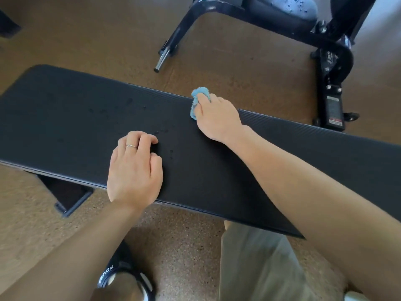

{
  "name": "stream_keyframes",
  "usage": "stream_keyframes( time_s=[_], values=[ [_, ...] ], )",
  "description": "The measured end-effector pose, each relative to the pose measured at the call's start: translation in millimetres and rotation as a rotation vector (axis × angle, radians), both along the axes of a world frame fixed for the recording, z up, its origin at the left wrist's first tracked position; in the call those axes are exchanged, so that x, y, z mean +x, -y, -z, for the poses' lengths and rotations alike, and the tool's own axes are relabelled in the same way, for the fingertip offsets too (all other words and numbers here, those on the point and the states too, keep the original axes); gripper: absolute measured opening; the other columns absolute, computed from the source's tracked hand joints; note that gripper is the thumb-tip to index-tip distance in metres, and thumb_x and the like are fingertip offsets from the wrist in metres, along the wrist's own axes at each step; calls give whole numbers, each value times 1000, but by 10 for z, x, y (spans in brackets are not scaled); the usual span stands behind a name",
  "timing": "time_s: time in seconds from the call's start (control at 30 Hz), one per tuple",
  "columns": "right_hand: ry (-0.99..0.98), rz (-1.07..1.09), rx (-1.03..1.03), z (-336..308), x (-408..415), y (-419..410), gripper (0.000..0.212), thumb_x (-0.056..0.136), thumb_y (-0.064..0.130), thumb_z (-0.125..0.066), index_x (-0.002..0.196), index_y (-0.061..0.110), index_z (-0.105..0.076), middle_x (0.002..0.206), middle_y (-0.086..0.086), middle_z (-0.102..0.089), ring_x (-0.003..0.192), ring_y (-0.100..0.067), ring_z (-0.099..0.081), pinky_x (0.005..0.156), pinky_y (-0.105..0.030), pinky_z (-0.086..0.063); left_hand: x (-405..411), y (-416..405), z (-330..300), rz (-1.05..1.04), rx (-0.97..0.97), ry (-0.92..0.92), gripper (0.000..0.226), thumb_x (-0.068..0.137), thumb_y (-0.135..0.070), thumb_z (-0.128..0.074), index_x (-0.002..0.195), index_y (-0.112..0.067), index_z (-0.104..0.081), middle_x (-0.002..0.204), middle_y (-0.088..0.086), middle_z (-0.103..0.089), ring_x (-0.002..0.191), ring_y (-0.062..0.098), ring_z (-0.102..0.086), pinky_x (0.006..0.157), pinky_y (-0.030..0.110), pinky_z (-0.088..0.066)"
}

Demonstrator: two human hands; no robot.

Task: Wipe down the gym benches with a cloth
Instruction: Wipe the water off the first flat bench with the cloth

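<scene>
1. We see our right hand (213,117) reaching across the black padded worktop (65,118) to its far edge, the fingers (202,98) curled down and clutching a light blue cloth (198,94).
2. The cloth is bunched under that hand, pressed onto the worktop right at its far edge; only a fringe of it shows beyond the knuckles and to the left of them.
3. Our left hand (134,168) rests on the near part of the worktop, well apart from the cloth. Its fingers are loosely bent with the tips on the pad, holding nothing, and a thin ring (131,146) sits on one of them.
4. Between the two hands we make out a scatter of small dark droplets (165,137) on the pad, with more to the left of the cloth.
5. Beyond the worktop stands a second piece of gym equipment (334,68) with a black frame, on the brown speckled floor (184,235).
6. Below the worktop we see a dark shoe (117,270) and a khaki trouser leg (260,266).
</scene>
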State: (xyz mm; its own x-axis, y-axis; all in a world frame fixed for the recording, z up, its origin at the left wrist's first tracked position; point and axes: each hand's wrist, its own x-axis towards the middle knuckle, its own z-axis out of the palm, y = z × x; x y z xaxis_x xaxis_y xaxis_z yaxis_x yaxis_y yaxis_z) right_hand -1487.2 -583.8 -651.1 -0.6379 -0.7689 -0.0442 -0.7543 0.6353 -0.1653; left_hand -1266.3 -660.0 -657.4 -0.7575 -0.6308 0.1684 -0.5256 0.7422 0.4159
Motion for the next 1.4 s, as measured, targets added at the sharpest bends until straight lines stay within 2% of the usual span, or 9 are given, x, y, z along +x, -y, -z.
stream_keyframes(
  time_s=[0.2,0.33,0.43,0.53,0.67,0.83,1.1,1.23,1.4],
  values=[
    [-4,162,42,-68,-272,-1135,56,102,40,-16,139,11,-46,125,-19,-61,106,-38,-58,95,-48,-44,10,18,24,4,-2,-25,38,94,-25,-29,114,-12,-59,121,4,-55,112,26,-49,98,46,-44],
    [-15,244,61,-51,-193,-800,43,109,31,-28,138,7,-49,133,-20,-58,115,-39,-56,100,-45,-41,-17,15,42,-2,-17,-30,34,94,-25,-32,112,-13,-58,119,4,-55,110,27,-49,96,44,-43],
    [-39,100,7,47,88,7,45,108,32,-30,140,7,-48,135,-20,-57,116,-37,-56,100,-44,-38,-10,27,55,-6,-30,-34,33,94,-25,-33,111,-13,-58,118,3,-56,108,26,-50,95,42,-42],
    [-48,8,-20,99,387,488,54,108,34,-28,154,8,-33,152,-20,-43,137,-35,-42,117,-43,-27,19,28,65,-5,-29,-57,32,93,-22,-33,110,-13,-59,116,1,-57,105,24,-50,91,39,-42],
    [-1,-175,11,46,691,-178,59,108,37,-15,162,13,-17,169,-17,-12,157,-31,-10,129,-40,-8,27,57,68,-4,-9,-101,30,93,-21,-34,108,-14,-59,114,-1,-57,103,22,-50,89,34,-39],
    [-20,-323,58,26,1204,-847,65,104,42,-9,163,17,-20,170,-12,-13,158,-25,-9,127,-37,-5,21,169,-5,14,11,-205,32,92,-20,-36,109,-8,-59,112,6,-60,98,29,-52,87,45,-44],
    [17,-167,37,84,758,385,57,110,34,-15,163,14,-11,170,-20,-2,158,-33,-2,128,-40,-2,380,793,99,-335,-67,-20,40,92,-20,-38,126,-10,-56,139,6,-55,133,32,-43,116,44,-28],
    [28,-381,18,31,1456,-125,68,102,39,-3,163,11,-12,168,-23,-4,157,-36,-3,128,-46,-7,350,790,139,-378,-46,-73,39,91,-20,-37,123,-13,-59,137,2,-56,132,28,-43,115,40,-28],
    [-43,-556,13,56,1727,-287,59,109,41,-18,163,15,-15,170,-15,-8,158,-29,-7,128,-42,-11,362,809,136,-355,-47,-102,41,90,-23,-32,118,-13,-59,133,2,-58,128,29,-47,112,42,-33]
  ],
)
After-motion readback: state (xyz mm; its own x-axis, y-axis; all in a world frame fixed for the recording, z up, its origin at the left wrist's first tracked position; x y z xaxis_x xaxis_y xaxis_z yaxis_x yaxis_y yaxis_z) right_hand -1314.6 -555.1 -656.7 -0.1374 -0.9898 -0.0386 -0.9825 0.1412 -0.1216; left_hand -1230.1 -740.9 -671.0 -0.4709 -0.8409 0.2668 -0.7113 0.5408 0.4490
